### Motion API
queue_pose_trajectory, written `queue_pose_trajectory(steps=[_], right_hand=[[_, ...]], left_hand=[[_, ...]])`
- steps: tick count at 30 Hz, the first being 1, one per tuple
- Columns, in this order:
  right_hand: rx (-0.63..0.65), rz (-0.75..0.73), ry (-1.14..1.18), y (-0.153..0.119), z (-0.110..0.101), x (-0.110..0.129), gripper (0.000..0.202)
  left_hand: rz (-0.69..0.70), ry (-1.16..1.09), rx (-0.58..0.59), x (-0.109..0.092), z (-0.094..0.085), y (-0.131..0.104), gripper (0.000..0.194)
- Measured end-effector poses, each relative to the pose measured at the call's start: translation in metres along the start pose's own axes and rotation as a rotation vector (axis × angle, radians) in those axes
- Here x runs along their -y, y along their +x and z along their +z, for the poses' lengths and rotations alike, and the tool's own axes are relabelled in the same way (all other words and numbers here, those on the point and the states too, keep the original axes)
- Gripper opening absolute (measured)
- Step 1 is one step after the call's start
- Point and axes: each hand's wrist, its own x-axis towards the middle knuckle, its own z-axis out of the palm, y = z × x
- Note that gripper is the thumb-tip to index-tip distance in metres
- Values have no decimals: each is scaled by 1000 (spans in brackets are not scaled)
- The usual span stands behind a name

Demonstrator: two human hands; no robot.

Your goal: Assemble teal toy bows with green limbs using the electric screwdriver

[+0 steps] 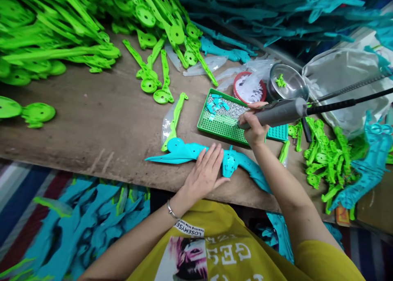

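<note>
The blue plastic piece (184, 151) lies near the table's (92, 117) near edge, long axis left to right, pointed tip left, the right end curving nearer. The left hand (206, 172) rests flat over its middle, fingers straight and narrowly spaced (thumb spread wider). Right of it and farther, the right hand's (254, 127) fingers curl round a grey power tool (282, 112), by the green basket (215, 127)
</note>
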Motion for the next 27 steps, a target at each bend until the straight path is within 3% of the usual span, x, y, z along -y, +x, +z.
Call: queue_pose_trajectory(steps=[7,11,15,18,22,27], right_hand=[[57,27,20,7,4,2,27],[5,4,25,5,4,24,26],[74,-26,176,-25,0,71,20],[177,46,197,-59,-7,96,18],[256,126,154,-95,-18,98,21],[300,176,82,-114,-26,83,19]], left_hand=[[4,-16,-6,1,3,-1,97],[15,-2,-23,1,4,0,96],[1,-15,-14,0,3,0,94],[-4,-36,12,-1,2,0,92],[-13,-42,33,-1,0,1,88],[-12,-71,43,-2,-3,1,86]])
